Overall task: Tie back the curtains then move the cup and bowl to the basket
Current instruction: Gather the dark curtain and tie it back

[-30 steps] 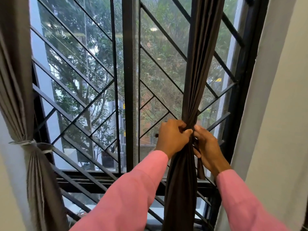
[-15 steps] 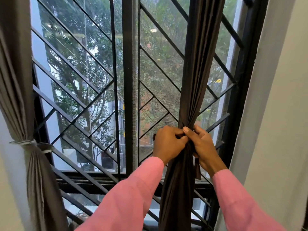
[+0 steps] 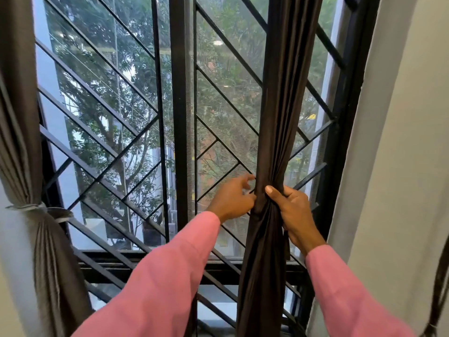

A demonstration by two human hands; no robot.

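A dark brown curtain [image 3: 279,98] hangs gathered in front of the right window pane. My right hand [image 3: 289,210] grips the bunched curtain at its narrowest point, thumb across the front. My left hand [image 3: 232,199] sits just left of the curtain with its fingers loosely spread, their tips at the fabric's edge, holding nothing I can see. At the far left a second grey-brown curtain [image 3: 21,132] is bound with a pale tie [image 3: 36,208]. Neither cup, bowl nor basket is in view.
A black window frame [image 3: 179,117] with diagonal metal bars [image 3: 102,98] fills the middle, with trees outside. A pale wall [image 3: 401,166] runs down the right side. A dark cord [image 3: 439,288] hangs at the lower right edge.
My left hand has let go of the curtain and opened beside it. My right hand has taken the whole bunch and holds it alone.
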